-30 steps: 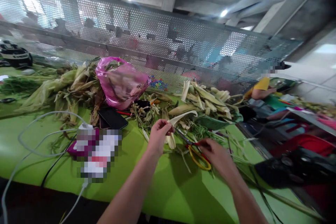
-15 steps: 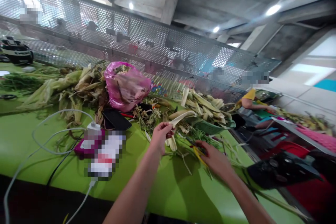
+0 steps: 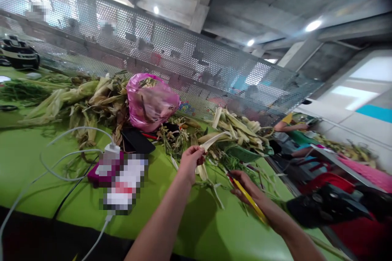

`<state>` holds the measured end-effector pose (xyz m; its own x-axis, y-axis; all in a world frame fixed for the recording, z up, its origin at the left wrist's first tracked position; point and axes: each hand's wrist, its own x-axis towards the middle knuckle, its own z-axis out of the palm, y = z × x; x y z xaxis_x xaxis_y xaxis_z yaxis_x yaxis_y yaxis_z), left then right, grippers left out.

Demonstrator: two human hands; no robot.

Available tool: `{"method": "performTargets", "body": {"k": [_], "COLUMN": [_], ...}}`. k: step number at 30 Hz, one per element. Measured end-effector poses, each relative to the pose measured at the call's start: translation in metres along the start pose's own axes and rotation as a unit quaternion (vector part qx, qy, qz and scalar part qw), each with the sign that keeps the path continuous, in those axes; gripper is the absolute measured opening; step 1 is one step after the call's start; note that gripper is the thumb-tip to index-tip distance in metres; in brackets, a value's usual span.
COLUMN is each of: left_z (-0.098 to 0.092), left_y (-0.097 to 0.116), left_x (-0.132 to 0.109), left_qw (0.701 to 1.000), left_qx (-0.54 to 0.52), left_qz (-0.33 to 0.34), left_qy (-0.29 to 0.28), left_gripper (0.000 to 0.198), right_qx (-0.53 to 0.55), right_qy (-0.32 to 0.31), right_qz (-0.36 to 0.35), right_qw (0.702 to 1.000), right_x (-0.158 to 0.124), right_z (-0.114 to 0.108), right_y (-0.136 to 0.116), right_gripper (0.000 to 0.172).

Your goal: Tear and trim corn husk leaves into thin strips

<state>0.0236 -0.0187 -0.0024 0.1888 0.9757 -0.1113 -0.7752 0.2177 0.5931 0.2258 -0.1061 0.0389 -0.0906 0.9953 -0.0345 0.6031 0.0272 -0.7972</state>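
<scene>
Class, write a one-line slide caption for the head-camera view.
Left hand pinches a pale husk strip while the right hand grips yellow-handled scissors over a green table strewn with corn husks.

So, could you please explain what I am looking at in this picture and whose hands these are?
There is no machine here. A person wears a camera on the head, so the single view looks forward and down at that person's own two bare hands. The left hand pinches a pale husk strip above the table. The right hand grips what look like yellow-handled scissors. Below them is a green table strewn with corn husks. On it also lie a pink plastic bag, a black phone and a white charger with cables. A perforated metal screen stands behind, and another person is at the far right.
</scene>
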Motion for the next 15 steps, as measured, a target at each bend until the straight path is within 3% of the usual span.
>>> {"method": "performTargets", "body": {"k": [10,15], "left_z": [0.004,0.006], "left_y": [-0.007,-0.007], "left_x": [-0.002,-0.003], "left_qw": [0.999,0.998], "left_qx": [0.034,0.056], "left_qz": [0.002,0.006], "left_qy": [-0.027,-0.023], "left_gripper": [0.039,0.038], "right_qx": [-0.026,-0.022], "right_qy": [-0.023,-0.046], "right_qz": [-0.023,-0.024], "right_qw": [0.999,0.998], "right_x": [0.009,0.014], "right_z": [0.013,0.017], "right_y": [-0.018,-0.012], "right_gripper": [0.051,0.049]}}
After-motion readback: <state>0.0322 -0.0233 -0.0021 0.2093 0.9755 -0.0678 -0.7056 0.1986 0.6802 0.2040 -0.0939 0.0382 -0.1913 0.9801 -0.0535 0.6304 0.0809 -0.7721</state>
